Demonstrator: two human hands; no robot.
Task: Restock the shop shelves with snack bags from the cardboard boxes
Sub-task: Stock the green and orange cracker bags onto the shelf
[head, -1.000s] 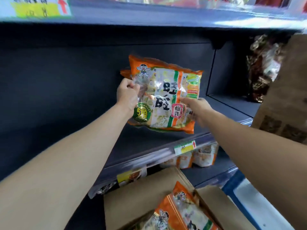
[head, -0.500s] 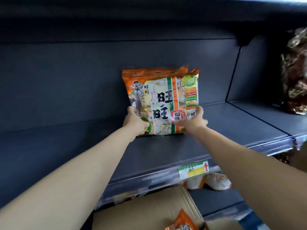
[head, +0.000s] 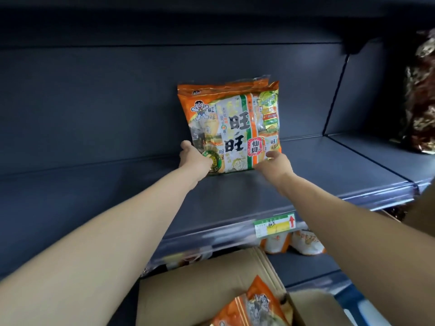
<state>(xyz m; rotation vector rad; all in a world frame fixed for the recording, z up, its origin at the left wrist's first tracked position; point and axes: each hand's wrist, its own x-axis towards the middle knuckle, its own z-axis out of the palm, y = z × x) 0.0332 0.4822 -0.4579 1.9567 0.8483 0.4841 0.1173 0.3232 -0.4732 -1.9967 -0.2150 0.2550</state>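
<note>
Loosened since before, right grip — blurred, seemingly open; left grip clasps snack bag corner.

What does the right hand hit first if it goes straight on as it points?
Probably the snack bag: the right hand points at its lower right corner, with the back panel behind. Blur hides whether they touch.

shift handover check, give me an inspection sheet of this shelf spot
surface: dark shelf, price tag on its front edge
job's things: bag upright at the shelf's back; open box below, second bag inside
clutter: nothing seen
grippers: left hand on the bag's lower left corner, grip hidden; right hand at its lower right corner, fingers loose
cables: nothing seen
surroundings: white packs on the lower shelf; brown-gold packs in the right bay
</note>
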